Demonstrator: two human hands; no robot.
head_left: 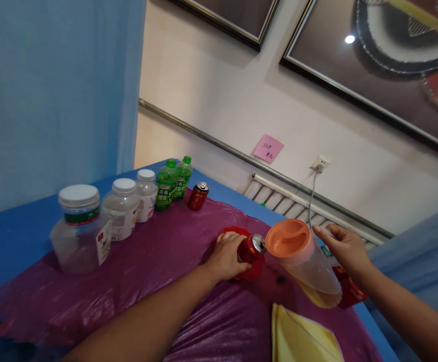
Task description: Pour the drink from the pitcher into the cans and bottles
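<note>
My left hand is wrapped round a red soda can, which tilts to the right above a red scalloped dish. The can's silver top faces the orange lid of a clear plastic pitcher. My right hand holds the pitcher by its handle, fingers partly hidden behind it. The pitcher leans to the left, with some yellowish liquid low inside. Behind it shows part of a bottle with a red label. A folded yellow cloth lies in front.
At the left stand a large clear jar, two smaller white-capped jars, two green bottles and another red can. A purple plastic sheet covers the blue table. A cord hangs from a wall socket behind the pitcher.
</note>
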